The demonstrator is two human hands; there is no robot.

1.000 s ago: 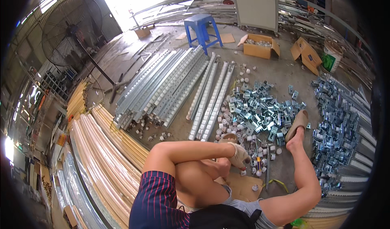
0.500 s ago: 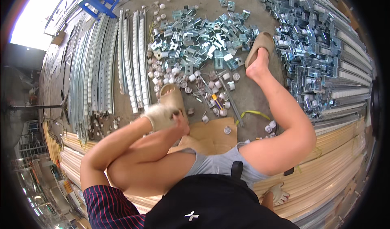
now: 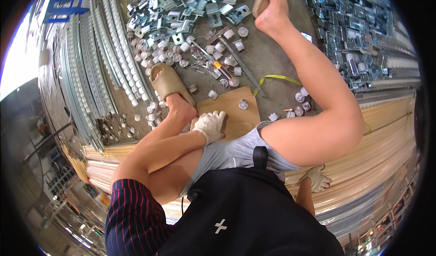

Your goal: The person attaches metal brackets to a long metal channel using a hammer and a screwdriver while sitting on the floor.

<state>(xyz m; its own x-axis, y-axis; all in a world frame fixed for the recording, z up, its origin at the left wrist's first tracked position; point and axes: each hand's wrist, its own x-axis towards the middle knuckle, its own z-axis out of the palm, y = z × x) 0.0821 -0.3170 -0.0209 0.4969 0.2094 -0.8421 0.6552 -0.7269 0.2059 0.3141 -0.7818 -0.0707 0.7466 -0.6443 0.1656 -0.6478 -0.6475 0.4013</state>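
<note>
**Seated among sorted metal parts**

On the workshop floor, the gloved left hand rests loosely curled at the ankle, holding nothing, just beside a sheet of cardboard. The gloved right hand lies flat, fingers spread, on pale ribbed strips behind the person. A small white wheel sits on the cardboard; more wheels, a screwdriver and heaps of shiny stamped brackets lie untouched, so most work seems left.

Daylight pouring in from upper left, blown-out white glare there. Scattered shiny metal brackets glinting. Fisheye bends edges; rim dark, perhaps slightly blurred.
</note>
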